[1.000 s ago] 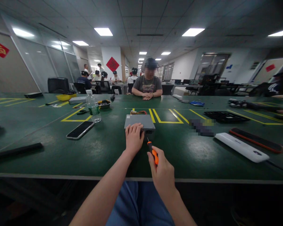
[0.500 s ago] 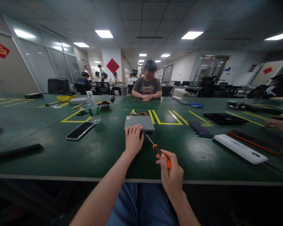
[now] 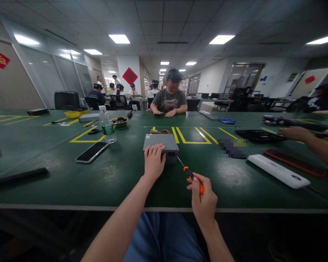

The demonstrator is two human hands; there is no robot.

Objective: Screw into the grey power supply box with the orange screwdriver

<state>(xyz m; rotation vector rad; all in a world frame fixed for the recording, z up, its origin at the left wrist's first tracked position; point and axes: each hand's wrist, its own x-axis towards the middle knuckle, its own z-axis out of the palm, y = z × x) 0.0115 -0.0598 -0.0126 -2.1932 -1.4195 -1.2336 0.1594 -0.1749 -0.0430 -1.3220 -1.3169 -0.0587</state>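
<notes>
A grey computer power supply (image 3: 168,139) sits on the green table (image 3: 104,189) before me, its coloured cables (image 3: 161,131) at the far side and a dark socket (image 3: 171,154) on the near face. My left hand (image 3: 154,162) grips its near left part, fingers over the top and thumb at the front. In my right hand (image 3: 205,196) is an orange and black screwdriver (image 3: 190,174), fingers wrapped round the handle. Its shaft points up and left, the tip by the power supply's near right corner; whether it touches I cannot tell.
To the left are a phone (image 3: 92,152), a water bottle (image 3: 107,127), a bowl (image 3: 121,123) and a black bar (image 3: 19,177). At right lie a white device (image 3: 276,170), an orange-edged black case (image 3: 295,162) and a black tray (image 3: 258,136). Another person's arm (image 3: 303,137) reaches in; a person (image 3: 169,98) sits opposite.
My right hand and the screwdriver have shifted right, the tip going from the front middle to the right corner. My left hand stays put. Across the table, the person's hands have moved apart.
</notes>
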